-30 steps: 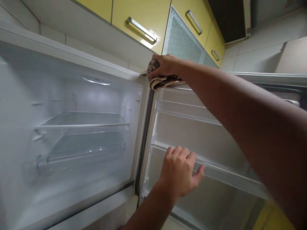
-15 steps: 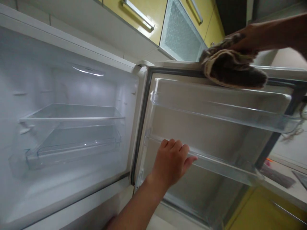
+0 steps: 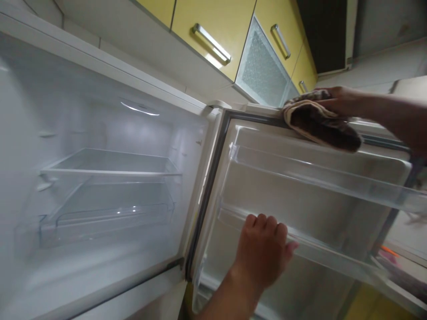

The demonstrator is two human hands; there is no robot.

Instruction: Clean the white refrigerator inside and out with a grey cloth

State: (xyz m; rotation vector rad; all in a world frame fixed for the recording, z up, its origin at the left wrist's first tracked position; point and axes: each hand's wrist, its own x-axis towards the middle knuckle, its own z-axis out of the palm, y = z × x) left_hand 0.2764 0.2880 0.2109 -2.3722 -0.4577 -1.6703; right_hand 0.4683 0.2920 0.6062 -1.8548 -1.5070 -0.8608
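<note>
An open fridge door [image 3: 300,191] stands to the right of the white fridge interior [image 3: 100,178]. My right hand [image 3: 340,100] presses a brown and cream cloth [image 3: 316,122] on the door's top edge, fingers closed over it. My left hand [image 3: 263,249] grips the rim of the lower clear door shelf [image 3: 327,258], fingers curled over it. An upper clear door shelf [image 3: 333,173] runs below the cloth.
Inside the fridge are a glass shelf [image 3: 110,166] and a clear drawer [image 3: 110,213] under it. Yellow wall cupboards [image 3: 213,31] with metal handles and a frosted glass panel [image 3: 263,66] hang above. A counter edge [image 3: 403,271] shows at the lower right.
My right hand carried the cloth from the hinge corner rightwards along the door's top edge. The left hand stayed on the lower door shelf. The view shifted slightly.
</note>
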